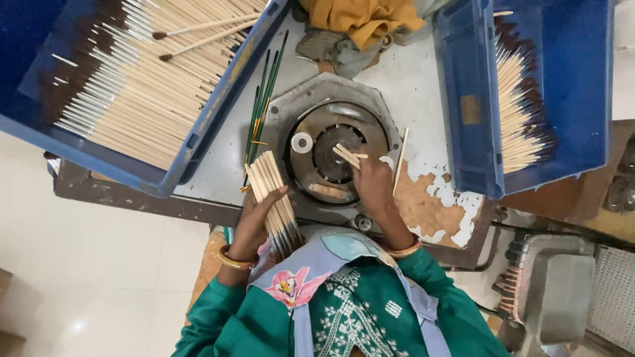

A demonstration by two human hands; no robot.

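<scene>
Nearest the camera, the left hand (254,221) is gripping a bundle of wooden brush handles (274,201), fingers and thumb wrapped around it, dark bristle ends pointing back toward the body. This bundle is sitting just left of the round metal machine (331,149), at its near-left edge. The right hand (372,185) is resting over the near-right part of the machine, fingers pinching a few short wooden sticks (348,156) whose tips are lying over the dark centre of the disc. One loose wooden stick (401,160) is lying just right of the machine. A few green-handled brushes (263,99) are lying against the machine's left side, running away from the body. Farther off, a blue crate of brushes (132,73) is sitting left of the machine and a second blue crate (529,92) right of it. A mustard cloth (360,20) is lying beyond the machine.
</scene>
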